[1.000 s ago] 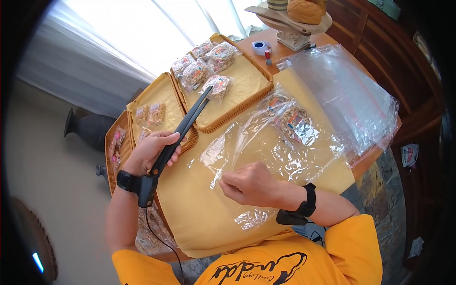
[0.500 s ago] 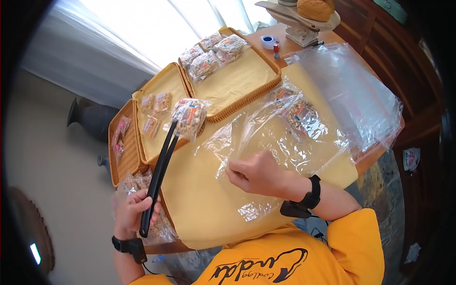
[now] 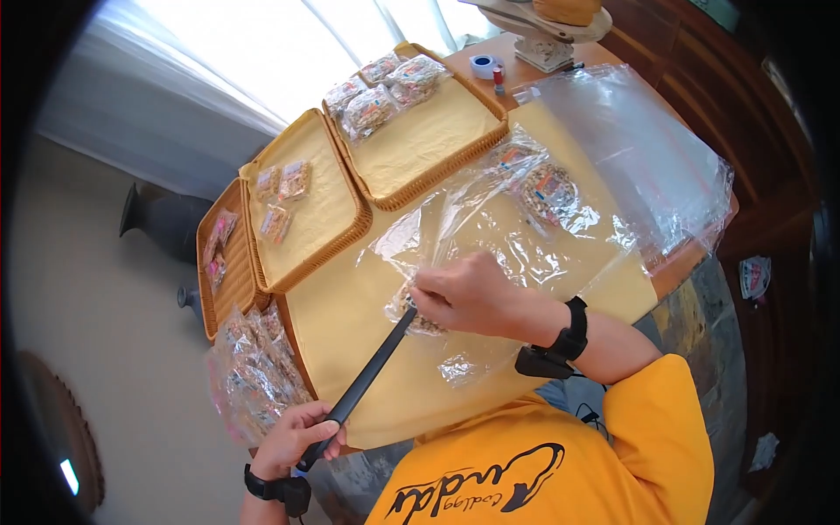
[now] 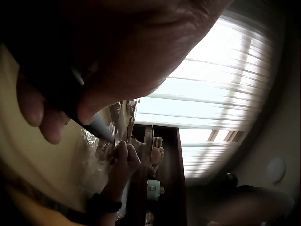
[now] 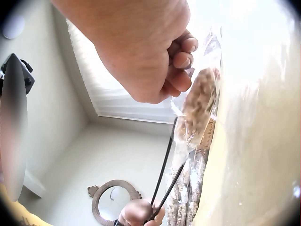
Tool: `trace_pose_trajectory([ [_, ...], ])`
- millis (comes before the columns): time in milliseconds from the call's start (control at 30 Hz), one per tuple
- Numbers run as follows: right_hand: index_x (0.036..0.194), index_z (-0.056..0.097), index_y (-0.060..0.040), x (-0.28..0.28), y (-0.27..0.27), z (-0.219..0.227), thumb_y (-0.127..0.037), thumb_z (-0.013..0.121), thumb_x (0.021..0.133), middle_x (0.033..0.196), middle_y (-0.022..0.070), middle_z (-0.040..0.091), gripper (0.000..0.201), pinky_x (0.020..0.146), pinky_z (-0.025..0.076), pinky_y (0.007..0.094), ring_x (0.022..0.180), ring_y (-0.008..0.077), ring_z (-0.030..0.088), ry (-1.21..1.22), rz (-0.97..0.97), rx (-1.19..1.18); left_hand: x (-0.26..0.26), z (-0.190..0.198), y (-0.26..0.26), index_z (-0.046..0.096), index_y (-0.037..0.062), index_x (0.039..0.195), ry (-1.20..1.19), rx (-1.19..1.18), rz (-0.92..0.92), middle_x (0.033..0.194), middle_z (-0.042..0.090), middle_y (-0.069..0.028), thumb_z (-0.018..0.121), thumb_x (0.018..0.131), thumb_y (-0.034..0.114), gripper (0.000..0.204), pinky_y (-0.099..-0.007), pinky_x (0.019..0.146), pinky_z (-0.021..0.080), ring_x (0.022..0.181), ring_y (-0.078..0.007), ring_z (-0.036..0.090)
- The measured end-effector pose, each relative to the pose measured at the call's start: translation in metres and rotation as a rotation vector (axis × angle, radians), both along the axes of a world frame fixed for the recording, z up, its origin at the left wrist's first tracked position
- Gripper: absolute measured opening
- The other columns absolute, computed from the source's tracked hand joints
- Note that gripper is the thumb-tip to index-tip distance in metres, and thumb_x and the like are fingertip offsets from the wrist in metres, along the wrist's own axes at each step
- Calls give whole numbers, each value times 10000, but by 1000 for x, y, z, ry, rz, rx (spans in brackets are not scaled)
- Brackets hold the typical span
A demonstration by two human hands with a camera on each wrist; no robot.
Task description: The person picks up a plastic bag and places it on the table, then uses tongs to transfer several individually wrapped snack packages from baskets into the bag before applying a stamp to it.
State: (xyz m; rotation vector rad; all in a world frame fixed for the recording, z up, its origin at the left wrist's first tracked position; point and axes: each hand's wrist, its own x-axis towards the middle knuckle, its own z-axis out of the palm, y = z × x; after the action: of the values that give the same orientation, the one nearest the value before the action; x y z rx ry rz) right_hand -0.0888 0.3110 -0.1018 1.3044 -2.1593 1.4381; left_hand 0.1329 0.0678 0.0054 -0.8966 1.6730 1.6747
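In the head view my left hand [image 3: 302, 436] grips black tongs [image 3: 363, 381] near the bottom of the table. The tips of the tongs are at a wrapped puffed-grain packet [image 3: 424, 325], partly hidden beneath my right hand [image 3: 472, 296]. My right fingers are curled and pinch the edge of a large clear bag [image 3: 507, 254]. Two more packets [image 3: 549, 190] lie within that bag. From the right wrist view, the tongs [image 5: 164, 165] hold the packet [image 5: 200, 99] just beside my right hand [image 5: 146, 56].
Three wicker trays [image 3: 360, 226] stand at the left and back, some holding packets. More wrapped packets [image 3: 254, 367] lie at the left edge. Flat clear bags [image 3: 639, 149] are stacked at the right. A tape roll [image 3: 482, 66] and a small red bottle [image 3: 499, 79] stand at the back.
The tongs have carried one packet out of the back tray and down to my right hand. My left hand has moved toward the near edge; my right hand still pinches the clear bag.
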Motion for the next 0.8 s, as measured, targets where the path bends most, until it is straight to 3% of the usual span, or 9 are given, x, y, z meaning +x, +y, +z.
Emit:
trace_pose_trajectory([
  [133, 659, 524, -86, 0, -2, -3, -146, 639, 834, 507, 88, 522, 218, 440, 434, 367, 463, 276, 579, 76, -40, 30, -42, -20, 15, 602, -7, 1027, 39, 31, -132, 827, 634, -51, 577, 946, 120, 153, -248, 645, 499, 675, -120, 603],
  [300, 668, 524, -85, 4, 0, 2, -179, 631, 826, 513, 82, 539, 212, 436, 441, 379, 460, 270, 587, 206, -47, 264, -89, -47, 20, 601, 12, 1041, 77, 68, -338, 865, 630, -44, 577, 952, 143, 161, -261, 687, 493, 736, -120, 605],
  [467, 664, 524, -83, 2, -6, -5, -180, 630, 800, 490, 87, 526, 198, 428, 442, 393, 456, 286, 587, 123, -49, 109, -128, -63, 25, 583, 2, 1115, 123, 93, -493, 889, 617, -29, 545, 977, 127, 191, -252, 686, 494, 742, -102, 597],
  [667, 665, 531, -76, 3, -10, -9, -214, 606, 808, 505, 112, 551, 213, 439, 468, 410, 477, 307, 607, 75, -50, 108, -162, -83, 41, 610, 8, 1058, 226, 149, -614, 890, 643, -50, 558, 965, 116, 152, -255, 670, 496, 713, -108, 606],
  [733, 662, 534, -73, 4, -11, -9, -219, 601, 808, 507, 117, 556, 218, 441, 475, 414, 479, 310, 611, 66, -48, 121, -173, -86, 49, 615, 8, 1007, 256, 68, -731, 891, 657, -64, 553, 954, 91, 116, -266, 625, 504, 690, -123, 622],
  [800, 648, 537, -74, 5, -10, -6, -213, 598, 803, 496, 118, 550, 217, 435, 477, 416, 470, 309, 610, 40, -52, 54, -178, -90, 65, 612, 8, 1001, 280, 48, -729, 894, 660, -66, 548, 948, 75, 107, -265, 600, 505, 687, -130, 630],
])
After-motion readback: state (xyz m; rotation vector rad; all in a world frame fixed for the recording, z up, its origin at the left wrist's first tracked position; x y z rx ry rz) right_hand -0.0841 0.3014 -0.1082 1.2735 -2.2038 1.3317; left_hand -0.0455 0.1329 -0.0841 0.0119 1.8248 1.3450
